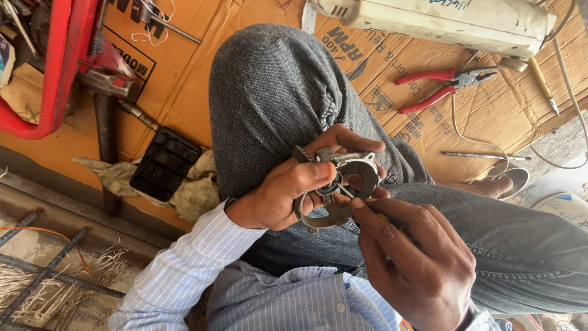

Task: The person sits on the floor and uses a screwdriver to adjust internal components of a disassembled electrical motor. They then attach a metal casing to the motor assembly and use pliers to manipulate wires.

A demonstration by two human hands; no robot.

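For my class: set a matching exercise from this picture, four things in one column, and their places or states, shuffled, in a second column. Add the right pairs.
Things:
1. metal ring part
2. red-handled pliers
3. black plastic piece
4. thin metal tool

Places or states:
A. lies on a crumpled cloth
B. held in the left hand
C. lies on cardboard beyond the knee
D. held in the right hand, tip at the ring's centre

Pairs: 1-B, 2-C, 3-A, 4-D

Flattened brown cardboard (202, 55) covers the floor. On it, at two o'clock, lie red-handled pliers (444, 86) below a long white appliance housing (441, 21); at nine o'clock a black ribbed plastic cover (164, 163) rests on a dirty rag (196, 190).
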